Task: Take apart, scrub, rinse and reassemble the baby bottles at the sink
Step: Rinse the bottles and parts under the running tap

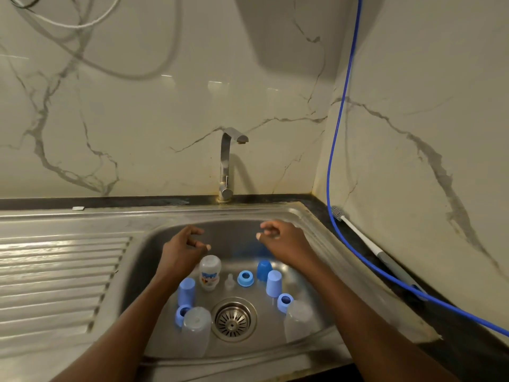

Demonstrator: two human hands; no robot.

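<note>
**Bottles apart in the sink; both hands idle above them.**
Left hand [183, 245] and right hand [281, 235] hover mid-frame, fingers loosely curled, holding nothing. Bottles [210, 272], caps [273, 283] and rings [245, 278] crowd the sink [137, 277] floor round the drain [233, 319]. Judged: scrubbing or reassembly next; brush [369, 238] lies far right on the worktop [462, 343]. Open room overhead; basin walls limit sideways reach.

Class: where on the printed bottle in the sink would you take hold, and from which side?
Grip the printed bottle round its upturned base, coming from above: it stands inverted, with a cap and a teat close on either side.
</note>
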